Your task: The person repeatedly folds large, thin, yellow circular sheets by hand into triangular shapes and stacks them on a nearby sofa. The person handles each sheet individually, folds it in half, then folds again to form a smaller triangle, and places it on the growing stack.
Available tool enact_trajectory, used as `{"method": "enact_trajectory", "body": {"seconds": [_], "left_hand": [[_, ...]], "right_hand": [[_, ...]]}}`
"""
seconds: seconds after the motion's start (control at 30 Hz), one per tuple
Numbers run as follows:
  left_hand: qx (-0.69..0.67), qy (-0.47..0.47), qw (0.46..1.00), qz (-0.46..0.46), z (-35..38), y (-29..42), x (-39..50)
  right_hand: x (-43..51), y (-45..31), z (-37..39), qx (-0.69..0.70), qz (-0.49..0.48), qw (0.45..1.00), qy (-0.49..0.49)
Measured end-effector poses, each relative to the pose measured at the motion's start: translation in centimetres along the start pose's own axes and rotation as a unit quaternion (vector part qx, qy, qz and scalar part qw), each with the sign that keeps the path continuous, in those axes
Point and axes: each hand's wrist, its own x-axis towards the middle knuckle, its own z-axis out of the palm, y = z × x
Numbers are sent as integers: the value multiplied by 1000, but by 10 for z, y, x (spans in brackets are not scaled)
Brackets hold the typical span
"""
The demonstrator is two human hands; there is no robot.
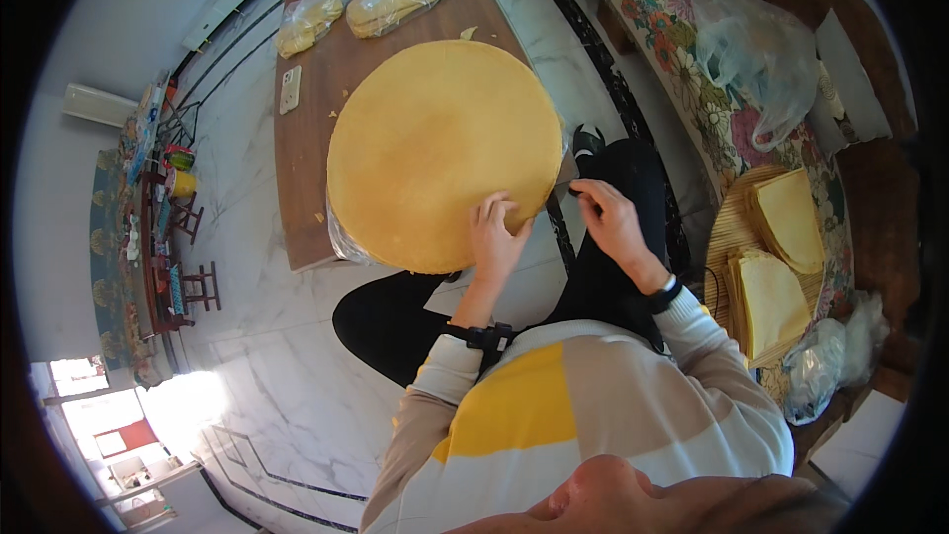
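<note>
A large, thin, round yellow flatbread (437, 141) lies before me, overhanging the near edge of a brown wooden table (304, 185). Clear plastic (345, 241) shows under its left rim. My left hand (498, 237) rests on the flatbread near its lower right edge, fingers bent and thumb apart from them. Off the right side of the flatbread, above my thigh, is my right hand (612, 222). Its fingers are curled, and whether anything small is between their tips is not visible.
Two plastic-bagged stacks of folded flatbread (399, 0) (311, 21) and a phone (291, 90) are on the table. To my right, a ribbed round mat (730, 237) on a floral-covered seat (741, 126) bears folded flatbread stacks (775, 304). A plastic bag (756, 52) lies beyond.
</note>
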Motion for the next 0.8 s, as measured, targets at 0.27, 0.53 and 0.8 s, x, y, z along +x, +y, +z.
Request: {"method": "enact_trajectory", "body": {"seconds": [0.27, 0.53, 0.8], "left_hand": [[-116, 5, 991, -65, 0, -7, 5], [-227, -37, 964, -135, -3, -22, 12], [-216, -40, 963, -155, -2, -24, 12]], "right_hand": [[94, 72, 83, -52, 29, 995, 81], [116, 104, 81, 141, 148, 977, 69], [92, 73, 62, 147, 69, 986, 25]]}}
